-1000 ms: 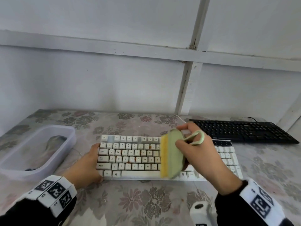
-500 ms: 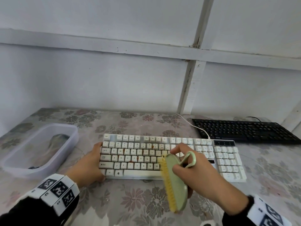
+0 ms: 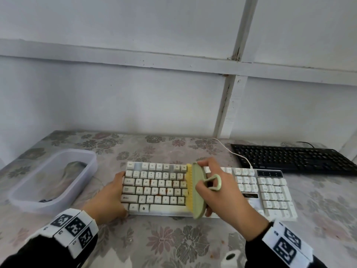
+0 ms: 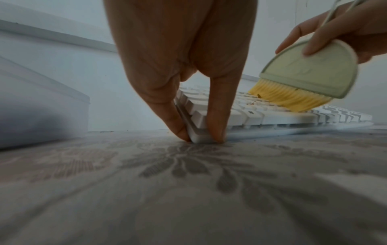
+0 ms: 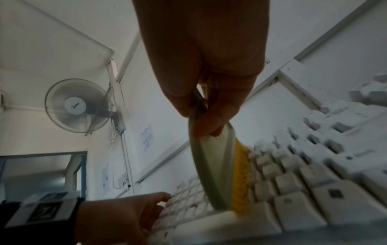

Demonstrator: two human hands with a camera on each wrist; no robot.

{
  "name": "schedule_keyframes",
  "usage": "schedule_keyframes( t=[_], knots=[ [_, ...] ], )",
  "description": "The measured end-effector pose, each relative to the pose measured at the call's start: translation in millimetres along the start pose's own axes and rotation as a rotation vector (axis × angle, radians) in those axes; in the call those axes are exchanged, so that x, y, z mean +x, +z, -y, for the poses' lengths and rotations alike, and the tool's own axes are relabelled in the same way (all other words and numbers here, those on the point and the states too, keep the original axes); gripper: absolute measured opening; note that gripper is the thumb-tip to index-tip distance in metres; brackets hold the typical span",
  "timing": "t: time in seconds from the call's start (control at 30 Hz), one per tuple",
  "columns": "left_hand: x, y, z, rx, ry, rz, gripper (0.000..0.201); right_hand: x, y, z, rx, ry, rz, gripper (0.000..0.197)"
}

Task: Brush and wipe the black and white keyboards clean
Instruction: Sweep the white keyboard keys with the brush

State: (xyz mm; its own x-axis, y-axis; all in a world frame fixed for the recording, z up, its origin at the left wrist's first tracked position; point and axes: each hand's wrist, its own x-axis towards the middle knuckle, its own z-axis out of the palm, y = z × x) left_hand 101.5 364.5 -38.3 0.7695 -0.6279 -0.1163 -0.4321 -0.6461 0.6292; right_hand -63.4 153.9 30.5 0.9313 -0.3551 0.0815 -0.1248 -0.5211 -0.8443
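your right hand (image 3: 222, 192) grips the brush (image 3: 197, 190), bristles on the white keyboard (image 3: 158, 188); your left hand (image 3: 110, 198) pinches its left corner on the worktop (image 3: 164, 244)

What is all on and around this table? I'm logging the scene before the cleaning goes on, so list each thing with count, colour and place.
white keyboard: 1, white, orange specks among the keys, table centre
brush: 1, pale green back, yellow bristles, on the white keyboard's middle keys
black keyboard: 1, black, back right
plastic tub: 1, translucent, left of the white keyboard
tablecloth: 1, grey floral, covering the table
wall fan: 1, white, high on the wall
left hand: holds the white keyboard's left end
right hand: grips the brush
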Motion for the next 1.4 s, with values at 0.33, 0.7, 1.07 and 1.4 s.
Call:
schedule_keyframes(
  t=[0.33, 0.7, 1.07, 1.4],
  knots=[
    [0, 0, -3, -0.003, 0.013, -0.006, 0.092, -16, -17, 16, 0.047, 0.062, 0.047, 0.029],
    [-3, -2, -5, 0.006, 0.014, -0.005, 0.09, -10, 9, -1, 0.034, 0.051, 0.045, 0.025],
    [-2, 1, -2, -0.007, 0.008, -0.033, 0.09, 1, -13, 27, 0.1, -0.002, -0.042, 0.029],
    [-2, 1, -3, 0.005, 0.003, -0.031, 0.09, 0, 19, 7, 0.075, 0.04, 0.062, 0.024]
  ],
)
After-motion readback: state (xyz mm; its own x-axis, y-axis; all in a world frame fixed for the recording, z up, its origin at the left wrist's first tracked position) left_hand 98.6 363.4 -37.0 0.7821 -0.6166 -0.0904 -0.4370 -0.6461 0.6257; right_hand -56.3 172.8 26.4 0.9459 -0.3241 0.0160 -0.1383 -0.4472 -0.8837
